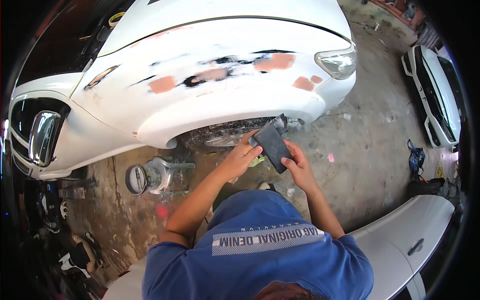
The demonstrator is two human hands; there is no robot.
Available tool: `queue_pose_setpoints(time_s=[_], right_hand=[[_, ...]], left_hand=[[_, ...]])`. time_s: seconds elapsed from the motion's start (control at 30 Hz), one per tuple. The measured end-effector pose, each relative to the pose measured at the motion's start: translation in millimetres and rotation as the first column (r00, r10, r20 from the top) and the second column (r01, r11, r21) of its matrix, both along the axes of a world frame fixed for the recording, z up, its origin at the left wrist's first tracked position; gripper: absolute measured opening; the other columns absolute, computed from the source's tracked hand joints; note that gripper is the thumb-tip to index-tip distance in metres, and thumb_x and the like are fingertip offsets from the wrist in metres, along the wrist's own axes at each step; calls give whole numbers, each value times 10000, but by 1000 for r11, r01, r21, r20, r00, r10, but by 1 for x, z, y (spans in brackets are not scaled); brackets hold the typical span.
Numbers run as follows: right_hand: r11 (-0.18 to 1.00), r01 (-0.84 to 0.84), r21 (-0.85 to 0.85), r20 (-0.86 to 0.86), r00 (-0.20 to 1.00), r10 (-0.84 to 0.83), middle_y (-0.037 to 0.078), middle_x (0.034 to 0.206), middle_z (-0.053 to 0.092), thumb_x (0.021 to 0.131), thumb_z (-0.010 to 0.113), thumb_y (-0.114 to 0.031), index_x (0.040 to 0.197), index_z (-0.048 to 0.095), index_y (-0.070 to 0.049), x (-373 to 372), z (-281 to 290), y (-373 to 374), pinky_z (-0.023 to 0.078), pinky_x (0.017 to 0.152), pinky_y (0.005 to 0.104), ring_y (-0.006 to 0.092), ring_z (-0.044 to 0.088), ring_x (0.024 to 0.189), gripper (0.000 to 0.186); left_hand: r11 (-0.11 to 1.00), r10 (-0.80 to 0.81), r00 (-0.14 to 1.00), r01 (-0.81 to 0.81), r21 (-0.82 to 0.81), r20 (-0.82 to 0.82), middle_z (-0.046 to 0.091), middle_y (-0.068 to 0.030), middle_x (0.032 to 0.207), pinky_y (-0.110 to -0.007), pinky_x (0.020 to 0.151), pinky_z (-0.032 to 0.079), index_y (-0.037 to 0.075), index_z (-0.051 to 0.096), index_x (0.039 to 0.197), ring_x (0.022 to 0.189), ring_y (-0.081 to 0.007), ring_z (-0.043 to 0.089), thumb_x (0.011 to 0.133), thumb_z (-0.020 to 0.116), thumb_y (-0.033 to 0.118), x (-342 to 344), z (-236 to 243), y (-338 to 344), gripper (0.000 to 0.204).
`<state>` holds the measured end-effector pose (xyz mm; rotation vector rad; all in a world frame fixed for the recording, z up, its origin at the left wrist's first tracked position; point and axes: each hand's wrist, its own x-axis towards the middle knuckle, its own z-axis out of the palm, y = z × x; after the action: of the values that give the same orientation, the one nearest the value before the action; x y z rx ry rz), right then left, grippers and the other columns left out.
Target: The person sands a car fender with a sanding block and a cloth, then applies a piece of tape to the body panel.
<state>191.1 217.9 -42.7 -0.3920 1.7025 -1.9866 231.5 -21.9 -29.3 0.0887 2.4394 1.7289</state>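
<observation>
Beside curved white metal fender (235, 95): our left hand (244, 154), right hand (300, 166) clasp dark rectangular block (272, 146).
Block: apparently being readied; next needs steadiness.

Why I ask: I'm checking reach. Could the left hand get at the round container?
Probably yes: nothing visible covers the round container, though the left hand holds the dark block and might need freeing first.

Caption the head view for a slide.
Left hand and right hand hold a dark block beside a white car with pink and black patches.
</observation>
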Motion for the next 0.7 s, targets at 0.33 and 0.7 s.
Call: queue_pose_setpoints(time_s=[0.33,0.7], right_hand=[[981,62,183,-86,995,-47,83,1234,611,964,629,-94,1458,466,-37,10,-3,2,481,907,290,140,596,1044,523],[998,-64,5,207,976,61,76,1190,688,968,652,-152,1302,628,-16,-69,35,-56,519,910,341,157,630,1077,362]], left_hand=[[968,206,978,-210,136,44,474,-138,1505,-388,1098,375,-19,743,979,1378,-279,452,982,660,337,4,-20,12,366],[971,87,994,-70,228,-66,448,-129,1512,-359,1097,384,-35,725,1072,1369,-250,454,981,656,271,-12,-8,-44,327]])
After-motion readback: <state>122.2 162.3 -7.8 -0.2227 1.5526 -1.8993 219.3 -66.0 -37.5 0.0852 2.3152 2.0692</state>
